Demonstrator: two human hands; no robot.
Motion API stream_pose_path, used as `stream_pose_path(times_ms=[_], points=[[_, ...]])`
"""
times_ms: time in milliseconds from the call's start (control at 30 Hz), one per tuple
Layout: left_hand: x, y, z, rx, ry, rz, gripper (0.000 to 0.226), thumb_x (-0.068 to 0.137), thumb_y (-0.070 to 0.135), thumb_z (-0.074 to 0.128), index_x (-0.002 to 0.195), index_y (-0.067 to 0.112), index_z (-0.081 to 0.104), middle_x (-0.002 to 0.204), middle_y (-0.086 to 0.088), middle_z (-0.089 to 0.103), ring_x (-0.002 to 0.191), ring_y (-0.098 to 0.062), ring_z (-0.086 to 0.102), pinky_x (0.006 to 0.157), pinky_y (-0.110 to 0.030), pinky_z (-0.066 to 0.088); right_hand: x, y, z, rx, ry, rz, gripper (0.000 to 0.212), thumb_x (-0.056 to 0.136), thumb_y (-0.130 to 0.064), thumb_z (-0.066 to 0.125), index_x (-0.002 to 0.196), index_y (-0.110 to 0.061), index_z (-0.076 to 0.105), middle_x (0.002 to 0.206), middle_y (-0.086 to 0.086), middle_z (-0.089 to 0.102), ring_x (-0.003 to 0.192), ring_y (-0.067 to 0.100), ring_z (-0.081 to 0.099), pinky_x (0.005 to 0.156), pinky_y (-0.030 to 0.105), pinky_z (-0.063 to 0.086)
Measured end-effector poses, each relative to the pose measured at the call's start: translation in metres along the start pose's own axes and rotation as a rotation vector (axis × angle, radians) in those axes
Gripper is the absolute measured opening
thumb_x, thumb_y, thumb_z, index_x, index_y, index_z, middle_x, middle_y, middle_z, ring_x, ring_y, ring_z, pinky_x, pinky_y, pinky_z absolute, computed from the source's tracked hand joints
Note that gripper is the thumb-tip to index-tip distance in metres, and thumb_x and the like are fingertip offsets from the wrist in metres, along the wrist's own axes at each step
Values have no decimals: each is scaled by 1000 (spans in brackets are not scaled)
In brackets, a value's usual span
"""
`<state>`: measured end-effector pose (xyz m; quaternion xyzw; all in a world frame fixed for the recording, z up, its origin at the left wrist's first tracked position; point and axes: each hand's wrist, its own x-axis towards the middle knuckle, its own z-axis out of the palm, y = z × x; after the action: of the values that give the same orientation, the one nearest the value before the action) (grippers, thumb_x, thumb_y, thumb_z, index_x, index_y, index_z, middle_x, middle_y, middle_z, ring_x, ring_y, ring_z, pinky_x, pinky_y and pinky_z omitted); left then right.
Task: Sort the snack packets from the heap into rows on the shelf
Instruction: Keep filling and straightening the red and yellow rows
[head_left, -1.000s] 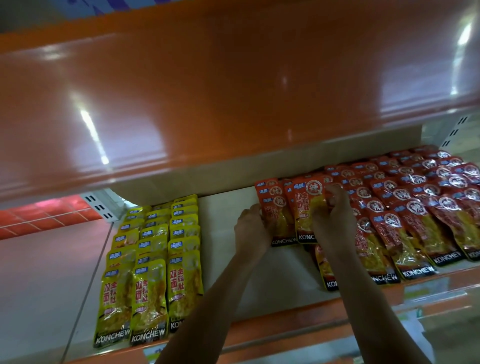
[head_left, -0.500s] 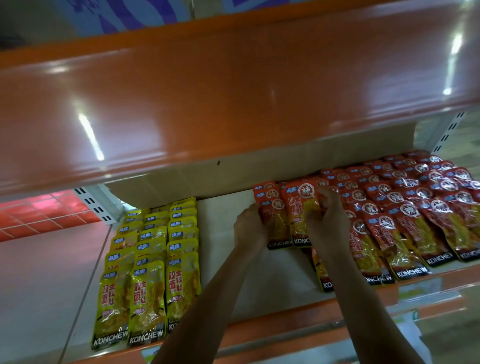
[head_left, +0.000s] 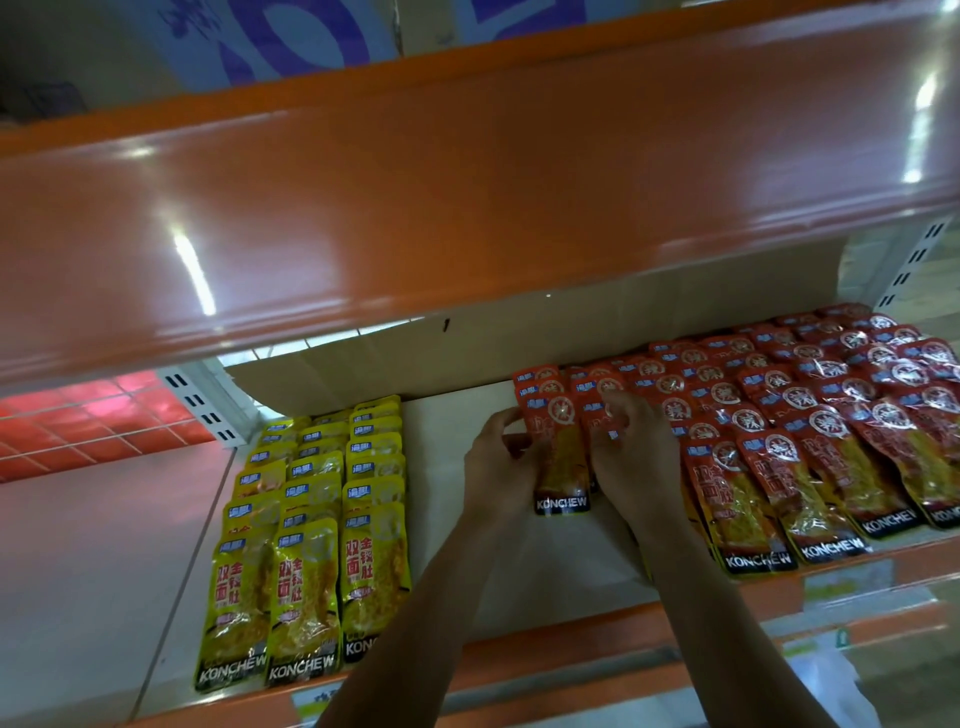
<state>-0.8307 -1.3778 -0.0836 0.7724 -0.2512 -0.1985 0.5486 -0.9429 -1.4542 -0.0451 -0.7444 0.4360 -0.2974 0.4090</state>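
On the pale shelf board (head_left: 457, 467), red KONCHEW snack packets (head_left: 810, 415) lie in several overlapping rows at the right. Three rows of yellow KONCHEW packets (head_left: 306, 519) lie at the left. My left hand (head_left: 498, 467) grips the left edge of a red packet (head_left: 561, 462) at the left end of the red rows. My right hand (head_left: 639, 457) holds the right side of the same stack, and its fingers cover the packets behind. The packet's black bottom strip shows between my two hands.
A glossy orange upper shelf (head_left: 467, 182) overhangs closely above. A cardboard back panel (head_left: 519, 348) closes the rear. The orange front lip (head_left: 571, 649) carries price labels. A slotted white upright (head_left: 197, 405) stands at the left, beside a pale floor and red tiles.
Both hands have drawn closer together around the leftmost red packets and squared them into one stack. The view has tilted up a little, so the shelf sits lower in the frame.
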Motion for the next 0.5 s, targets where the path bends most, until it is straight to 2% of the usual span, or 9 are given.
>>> stream_pose_path(times_ms=[133,233,367,500], points=[[-3,-7,1,60,-16,-30,37,87,27,68,123,25,57,99,7,69,78,3,64,56,-7,46,0,1,-3,-4,18,7,35,91,-9,56,125,-5,53,121,16,56,110,30,54,81,27,37],[-5,-7,7,134,-26,-14,40,86,32,69,123,25,57,93,13,65,70,8,59,53,-5,43,-1,3,-4,3,5,-13,37,90,-6,55,127,-8,53,125,13,54,113,27,53,85,26,38],[-7,-6,12,234,-16,21,42,87,34,68,124,20,58,108,3,69,73,4,57,58,-4,40,0,7,-5,-49,12,-31,41,90,-5,55,131,-12,53,131,8,50,120,21,49,88,23,37],[-9,-5,13,287,13,52,41,87,35,67,124,18,59,106,0,70,73,0,57,59,-4,40,1,9,-5,-73,13,-40,42,90,-6,56,131,-14,53,131,6,50,122,21,48,91,23,36]])
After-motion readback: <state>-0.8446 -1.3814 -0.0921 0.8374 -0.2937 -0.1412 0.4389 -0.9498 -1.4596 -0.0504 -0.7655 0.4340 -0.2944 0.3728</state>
